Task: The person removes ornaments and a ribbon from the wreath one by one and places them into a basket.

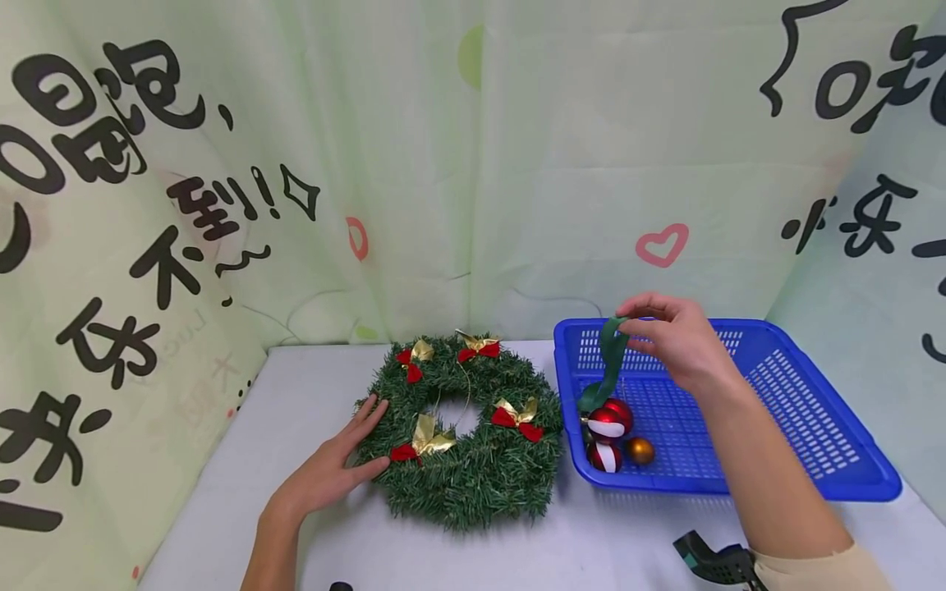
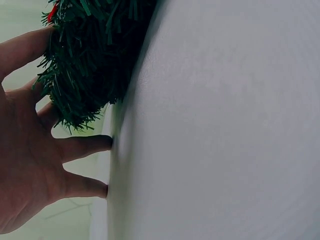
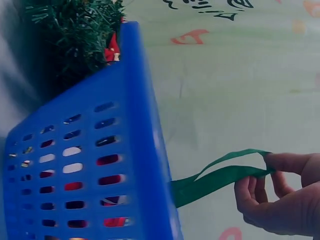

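A green wreath (image 1: 473, 484) with several red and gold bows lies on the white table. At its left side my left hand (image 1: 325, 476) spreads its fingers, touching the greenery near a bow (image 1: 424, 443); in the left wrist view two fingertips reach the table surface. Over the blue basket (image 1: 739, 488) my right hand (image 1: 680, 341) pinches one end of a green ribbon (image 1: 612, 357) between thumb and fingers. The ribbon hangs in a loop, its lower end down among red and white baubles (image 1: 608, 423). The right wrist view shows the ribbon (image 3: 220, 182) rising past the basket's rim.
A small orange-gold bauble (image 1: 640, 451) lies in the basket beside the red ones. The basket stands right of the wreath, close against it. Printed curtains (image 1: 547, 205) enclose the table (image 1: 296, 386) at the back and sides. A black strap device (image 1: 713, 562) is by the right forearm.
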`<state>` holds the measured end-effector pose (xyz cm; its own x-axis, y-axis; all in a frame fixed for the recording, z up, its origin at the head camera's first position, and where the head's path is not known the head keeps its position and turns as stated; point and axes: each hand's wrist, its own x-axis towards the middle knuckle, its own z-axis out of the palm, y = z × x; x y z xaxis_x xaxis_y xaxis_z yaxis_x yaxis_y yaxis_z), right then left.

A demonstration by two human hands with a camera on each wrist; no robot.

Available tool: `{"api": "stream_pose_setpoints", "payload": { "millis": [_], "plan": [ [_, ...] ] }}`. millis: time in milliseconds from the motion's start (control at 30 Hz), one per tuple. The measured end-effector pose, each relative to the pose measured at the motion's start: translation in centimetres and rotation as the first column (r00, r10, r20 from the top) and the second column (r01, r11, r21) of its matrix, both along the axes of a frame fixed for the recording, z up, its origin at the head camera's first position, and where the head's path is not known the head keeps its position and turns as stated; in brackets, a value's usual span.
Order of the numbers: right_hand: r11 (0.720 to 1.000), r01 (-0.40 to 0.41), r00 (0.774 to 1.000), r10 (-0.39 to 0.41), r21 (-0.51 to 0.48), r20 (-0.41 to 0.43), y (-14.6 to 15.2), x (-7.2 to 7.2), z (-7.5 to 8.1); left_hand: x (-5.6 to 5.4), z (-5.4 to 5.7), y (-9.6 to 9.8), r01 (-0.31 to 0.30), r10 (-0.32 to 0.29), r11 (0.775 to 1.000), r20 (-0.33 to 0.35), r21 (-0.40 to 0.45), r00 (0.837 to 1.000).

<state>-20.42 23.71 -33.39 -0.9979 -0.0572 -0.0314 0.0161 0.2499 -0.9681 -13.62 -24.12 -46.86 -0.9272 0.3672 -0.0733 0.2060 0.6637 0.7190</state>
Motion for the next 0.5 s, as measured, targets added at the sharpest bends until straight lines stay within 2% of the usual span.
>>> {"api": "stream_pose_setpoints", "payload": {
  "millis": [167,500],
  "plan": [
    [0.998,-0.022,0.999,0.02,0.055,0.032,-0.3,0.4,-0.8,0.0,0.0,0.0,0.003,-0.003,1.0,-0.002,0.002,1.0],
    [0.992,-0.064,0.998,0.06,0.113,0.033,-0.5,1.9,-1.9,0.1,0.3,0.1,0.007,-0.007,1.0,0.002,-0.001,1.0]
  ]
}}
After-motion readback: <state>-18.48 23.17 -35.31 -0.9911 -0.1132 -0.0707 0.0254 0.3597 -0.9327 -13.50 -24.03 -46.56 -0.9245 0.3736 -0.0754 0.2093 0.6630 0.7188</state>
